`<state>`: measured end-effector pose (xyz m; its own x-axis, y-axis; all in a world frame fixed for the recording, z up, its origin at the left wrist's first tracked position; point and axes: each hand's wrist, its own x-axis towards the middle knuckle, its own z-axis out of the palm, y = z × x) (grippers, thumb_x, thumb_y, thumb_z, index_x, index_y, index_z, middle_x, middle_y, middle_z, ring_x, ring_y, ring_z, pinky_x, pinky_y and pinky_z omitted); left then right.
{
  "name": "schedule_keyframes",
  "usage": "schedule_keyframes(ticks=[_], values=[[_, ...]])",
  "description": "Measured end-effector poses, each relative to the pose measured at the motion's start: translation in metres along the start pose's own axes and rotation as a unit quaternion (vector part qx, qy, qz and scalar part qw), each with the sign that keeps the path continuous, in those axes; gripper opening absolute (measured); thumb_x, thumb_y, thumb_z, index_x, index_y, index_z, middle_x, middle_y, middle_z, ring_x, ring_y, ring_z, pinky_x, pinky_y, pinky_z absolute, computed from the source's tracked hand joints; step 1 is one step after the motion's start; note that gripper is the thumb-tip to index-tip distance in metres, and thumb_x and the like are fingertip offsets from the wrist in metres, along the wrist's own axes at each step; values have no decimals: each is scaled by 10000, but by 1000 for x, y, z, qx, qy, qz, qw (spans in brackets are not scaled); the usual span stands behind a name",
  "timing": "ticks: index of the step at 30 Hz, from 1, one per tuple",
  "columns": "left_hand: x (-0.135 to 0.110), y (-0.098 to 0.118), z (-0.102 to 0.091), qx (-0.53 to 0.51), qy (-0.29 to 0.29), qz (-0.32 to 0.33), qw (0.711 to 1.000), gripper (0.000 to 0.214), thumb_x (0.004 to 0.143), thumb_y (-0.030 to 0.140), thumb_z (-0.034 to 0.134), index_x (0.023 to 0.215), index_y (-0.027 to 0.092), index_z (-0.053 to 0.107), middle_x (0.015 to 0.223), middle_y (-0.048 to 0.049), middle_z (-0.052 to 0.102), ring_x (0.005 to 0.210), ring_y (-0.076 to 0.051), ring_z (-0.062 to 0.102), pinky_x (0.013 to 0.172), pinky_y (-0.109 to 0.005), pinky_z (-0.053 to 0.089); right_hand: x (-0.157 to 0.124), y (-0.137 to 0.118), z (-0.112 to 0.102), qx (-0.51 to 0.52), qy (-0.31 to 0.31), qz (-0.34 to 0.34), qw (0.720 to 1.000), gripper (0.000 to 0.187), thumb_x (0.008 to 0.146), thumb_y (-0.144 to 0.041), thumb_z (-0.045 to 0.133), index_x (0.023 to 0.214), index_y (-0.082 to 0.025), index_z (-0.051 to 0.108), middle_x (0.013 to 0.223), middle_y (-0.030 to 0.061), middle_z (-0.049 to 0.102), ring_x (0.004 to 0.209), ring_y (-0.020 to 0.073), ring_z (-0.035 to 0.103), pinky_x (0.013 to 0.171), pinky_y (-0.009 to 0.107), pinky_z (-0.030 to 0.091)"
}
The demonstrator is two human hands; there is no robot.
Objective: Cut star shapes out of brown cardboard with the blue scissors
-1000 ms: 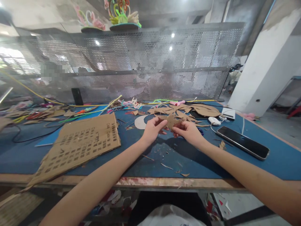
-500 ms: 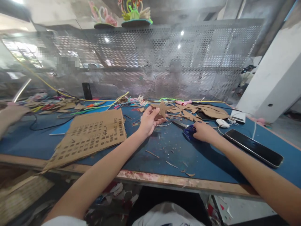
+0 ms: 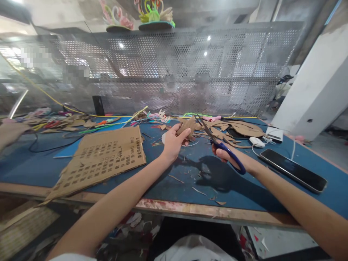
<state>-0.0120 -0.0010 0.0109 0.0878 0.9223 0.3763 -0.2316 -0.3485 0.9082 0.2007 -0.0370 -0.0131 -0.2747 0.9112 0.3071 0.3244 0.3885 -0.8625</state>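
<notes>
Near the middle of the table, my left hand (image 3: 173, 144) pinches a small brown cardboard cutout (image 3: 187, 125) with pointed edges, thumb laid over its front. My right hand (image 3: 225, 150) is closed on a pair of scissors (image 3: 231, 154) with dark blue handles. Their blades are raised off the table and spread apart, pointing up and left, just right of the cutout. I cannot tell whether a blade touches the cardboard. Behind both hands lie cut cardboard scraps (image 3: 219, 131), some leaf-shaped.
A large printed cardboard sheet (image 3: 102, 157) lies left on the blue table (image 3: 163, 188). At right are a phone (image 3: 293, 170), a white earphone case (image 3: 257, 142) and a cable. A perforated metal screen (image 3: 163, 72) stands behind. Another person's arm (image 3: 12, 137) reaches in at far left.
My right hand has lifted the scissors from the tabletop and turned them upward, blades now apart beside the cutout. The cutout in my left hand has turned and sits slightly lower.
</notes>
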Motion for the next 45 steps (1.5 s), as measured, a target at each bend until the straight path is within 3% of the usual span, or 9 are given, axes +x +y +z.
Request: schedule_keyframes(ticks=[4, 8, 12, 19, 26, 35, 41, 45], values=[[1, -1, -2, 20, -1, 7, 1000, 274, 695, 362, 688, 852, 180, 555, 576, 24, 637, 390, -65, 476, 394, -195, 325, -1, -2, -2, -38, -56, 8, 998, 375, 748, -593, 616, 775, -219, 616, 696, 5, 579, 599, 145, 474, 516, 246, 397], [2, 0, -4, 38, 12, 21, 999, 254, 705, 352, 662, 848, 186, 533, 551, 25, 638, 398, -76, 484, 401, -198, 317, -3, -8, -1, -69, -62, 32, 995, 377, 726, -598, 625, 736, -222, 602, 646, -7, 554, 591, 151, 474, 514, 255, 391], [-1, 0, -3, 93, -29, 21, 995, 238, 711, 339, 644, 821, 182, 503, 535, 25, 632, 360, -61, 443, 391, -198, 315, -3, -12, 0, -65, -59, 19, 996, 363, 735, -587, 617, 742, -225, 603, 642, -13, 543, 588, 148, 464, 511, 250, 376], [-1, -6, -1, 81, -26, 19, 996, 366, 698, 327, 653, 892, 213, 364, 507, 58, 597, 370, -86, 518, 377, -178, 328, -3, -12, -2, -104, -74, 26, 992, 386, 746, -611, 580, 734, -226, 565, 707, 15, 578, 632, 171, 492, 556, 281, 402], [-3, -4, 0, 52, -35, 18, 998, 388, 688, 316, 677, 886, 212, 360, 573, 82, 568, 423, -91, 582, 370, -157, 338, -6, -19, -1, -198, -113, -2, 974, 419, 843, -621, 423, 766, -211, 465, 711, 25, 543, 636, 173, 481, 598, 309, 415], [-4, -4, 2, 33, -35, 34, 998, 381, 689, 286, 674, 885, 214, 355, 578, 85, 567, 424, -87, 587, 363, -152, 350, -8, -19, 1, -250, -88, -43, 963, 543, 829, -728, 313, 747, -206, 438, 726, 46, 555, 641, 175, 461, 612, 309, 381], [-4, -5, 4, 26, -50, 50, 997, 361, 728, 320, 657, 881, 216, 347, 514, 66, 609, 355, -57, 493, 377, -160, 344, -8, -12, 9, -264, -54, -32, 963, 603, 815, -773, 207, 592, -226, 328, 533, -19, 383, 519, 125, 326, 516, 278, 265], [-2, -6, 3, 29, -29, 50, 998, 361, 721, 335, 676, 871, 216, 369, 519, 62, 615, 374, -73, 513, 390, -174, 354, -6, -12, 11, -264, -37, -30, 963, 554, 820, -727, 248, 611, -226, 355, 557, -5, 432, 529, 137, 373, 527, 278, 292]])
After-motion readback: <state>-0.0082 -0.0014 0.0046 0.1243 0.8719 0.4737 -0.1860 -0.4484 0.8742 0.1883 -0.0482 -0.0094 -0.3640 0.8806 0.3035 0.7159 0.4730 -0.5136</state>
